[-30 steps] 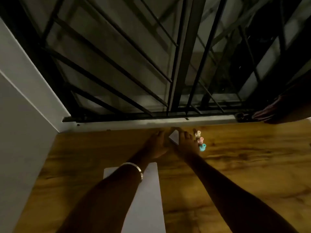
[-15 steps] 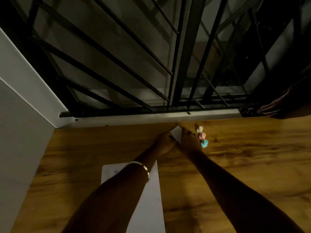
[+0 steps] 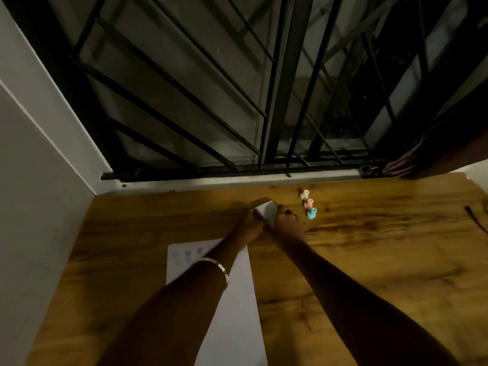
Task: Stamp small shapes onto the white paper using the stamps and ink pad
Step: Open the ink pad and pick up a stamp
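A white sheet of paper lies on the wooden table, with several small blue stamped shapes near its far left corner. Beyond it, my left hand and my right hand both grip a small white ink pad case, whose lid is tilted up with a purple edge showing on its left. Three small stamps stand in a row to the right: cream, pink and teal. My left forearm crosses over the paper.
A black barred window grille runs along the table's far edge above a white sill. A grey wall closes the left side. Dark cloth hangs at the far right, and a thin dark cord lies at the right edge.
Both hands drew a little nearer with the ink pad case, and its white lid now shows raised further between them. The view tilted down, revealing the stamped shapes.
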`<control>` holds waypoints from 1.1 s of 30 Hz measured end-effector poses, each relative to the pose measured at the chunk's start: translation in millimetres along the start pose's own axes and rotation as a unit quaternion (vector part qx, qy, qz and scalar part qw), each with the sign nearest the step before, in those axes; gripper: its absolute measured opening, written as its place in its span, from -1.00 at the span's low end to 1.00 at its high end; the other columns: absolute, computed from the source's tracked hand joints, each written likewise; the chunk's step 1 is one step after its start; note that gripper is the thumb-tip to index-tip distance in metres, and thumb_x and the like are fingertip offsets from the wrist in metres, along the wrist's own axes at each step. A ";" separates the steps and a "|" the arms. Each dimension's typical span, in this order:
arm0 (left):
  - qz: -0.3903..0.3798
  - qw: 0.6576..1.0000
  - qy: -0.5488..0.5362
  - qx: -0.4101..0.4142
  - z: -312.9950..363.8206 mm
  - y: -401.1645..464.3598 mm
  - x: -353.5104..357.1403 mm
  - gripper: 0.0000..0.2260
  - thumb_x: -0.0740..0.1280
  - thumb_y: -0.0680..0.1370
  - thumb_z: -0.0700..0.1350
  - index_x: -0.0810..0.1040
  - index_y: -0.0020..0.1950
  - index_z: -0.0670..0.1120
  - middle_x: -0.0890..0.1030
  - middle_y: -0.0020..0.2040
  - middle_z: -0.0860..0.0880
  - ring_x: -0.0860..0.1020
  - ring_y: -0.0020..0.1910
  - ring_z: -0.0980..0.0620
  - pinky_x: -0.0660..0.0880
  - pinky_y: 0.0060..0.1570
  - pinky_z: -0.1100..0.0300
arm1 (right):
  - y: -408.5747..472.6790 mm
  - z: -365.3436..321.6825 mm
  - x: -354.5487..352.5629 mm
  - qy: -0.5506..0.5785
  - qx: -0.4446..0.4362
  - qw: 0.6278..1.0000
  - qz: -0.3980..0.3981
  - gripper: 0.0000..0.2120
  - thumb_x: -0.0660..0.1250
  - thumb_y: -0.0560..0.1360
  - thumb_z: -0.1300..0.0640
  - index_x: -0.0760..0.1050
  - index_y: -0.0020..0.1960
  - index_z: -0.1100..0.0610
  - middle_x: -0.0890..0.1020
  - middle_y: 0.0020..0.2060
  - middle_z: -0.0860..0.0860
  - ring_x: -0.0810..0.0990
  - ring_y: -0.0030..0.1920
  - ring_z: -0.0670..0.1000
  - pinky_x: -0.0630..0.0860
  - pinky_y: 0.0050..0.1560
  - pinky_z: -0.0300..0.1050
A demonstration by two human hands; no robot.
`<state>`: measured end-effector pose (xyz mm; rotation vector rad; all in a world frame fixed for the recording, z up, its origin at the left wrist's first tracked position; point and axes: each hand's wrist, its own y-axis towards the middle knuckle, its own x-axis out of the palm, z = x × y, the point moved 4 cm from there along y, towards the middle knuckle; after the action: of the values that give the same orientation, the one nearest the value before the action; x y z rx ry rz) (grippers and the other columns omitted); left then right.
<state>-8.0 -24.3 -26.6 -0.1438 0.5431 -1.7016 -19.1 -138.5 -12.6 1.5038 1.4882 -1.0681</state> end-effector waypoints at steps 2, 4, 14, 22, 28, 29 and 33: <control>-0.003 0.998 -0.061 -0.028 -6.7 -8.0 1.9 -0.71 0.26 0.60 -0.18 0.46 0.33 -0.09 0.59 0.16 -0.12 0.58 0.11 -0.10 0.57 -0.09 0.13 | -13.0 -5.9 0.7 -0.011 -0.005 1.000 0.014 -0.38 0.34 0.47 -0.16 0.32 0.36 0.20 0.57 0.17 0.14 0.57 0.13 0.11 0.55 0.06 -0.10; 0.010 0.994 -0.098 -0.043 -11.9 -18.2 3.0 -0.66 0.27 0.59 -0.24 0.44 0.38 -0.15 0.56 0.25 -0.18 0.55 0.21 -0.18 0.57 -0.07 0.10 | -28.0 -12.1 0.4 -0.027 -0.018 0.999 0.035 -0.40 0.32 0.48 -0.18 0.33 0.34 0.20 0.58 0.14 0.12 0.59 0.10 0.09 0.55 0.04 -0.12; 0.090 0.988 -0.117 -0.047 -41.2 -89.3 -3.2 -0.70 0.29 0.54 -0.35 0.48 0.25 -0.14 0.55 0.25 -0.24 0.56 0.18 -0.23 0.59 0.02 -0.06 | -107.6 -30.6 7.1 -0.041 -0.121 0.992 0.005 -0.45 0.27 0.56 -0.05 0.25 0.41 0.25 0.47 0.29 0.20 0.50 0.25 0.18 0.53 0.21 0.01; 0.048 0.992 -0.102 -0.062 -79.0 -169.1 -4.5 -0.58 0.23 0.60 -0.30 0.37 0.43 -0.03 0.42 0.35 -0.16 0.48 0.28 -0.20 0.60 0.06 -0.02 | -174.2 -7.8 11.7 0.253 -0.033 0.965 -0.060 -0.48 0.31 0.55 -0.06 0.24 0.43 0.04 0.52 0.29 0.07 0.57 0.19 0.10 0.63 0.01 -0.04; -0.007 0.997 -0.053 -0.063 -106.0 -222.4 -3.1 -0.71 0.21 0.62 -0.24 0.40 0.34 -0.07 0.43 0.30 -0.16 0.45 0.28 -0.16 0.52 0.19 -0.04 | -211.6 4.6 21.7 0.416 0.096 0.887 -0.176 -0.48 0.32 0.56 0.16 0.25 0.47 0.09 0.54 0.24 0.17 0.65 0.03 0.14 0.65 -0.10 0.01; 0.006 0.997 -0.042 -0.065 -109.4 -227.8 -5.2 -0.72 0.22 0.62 -0.23 0.40 0.33 -0.09 0.42 0.31 -0.16 0.44 0.29 -0.17 0.53 0.18 -0.04 | -218.0 4.4 23.0 0.435 0.112 0.872 -0.196 -0.55 0.31 0.56 0.21 0.31 0.42 0.12 0.57 0.19 0.16 0.65 -0.04 0.11 0.65 -0.09 0.01; 0.051 0.997 0.017 -0.058 -119.7 -244.6 -13.7 -0.75 0.29 0.59 -0.17 0.42 0.27 -0.10 0.42 0.32 -0.18 0.46 0.23 -0.12 0.57 0.06 0.08 | -238.3 -3.8 31.7 0.481 0.155 0.835 -0.219 -0.69 0.30 0.55 0.26 0.45 0.29 0.18 0.60 0.12 0.22 0.64 -0.05 0.14 0.61 -0.32 -0.19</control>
<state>-271.0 47.7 -24.2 -0.1671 0.6646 -1.5756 -257.7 -113.7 -30.2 2.1649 2.5404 -0.8285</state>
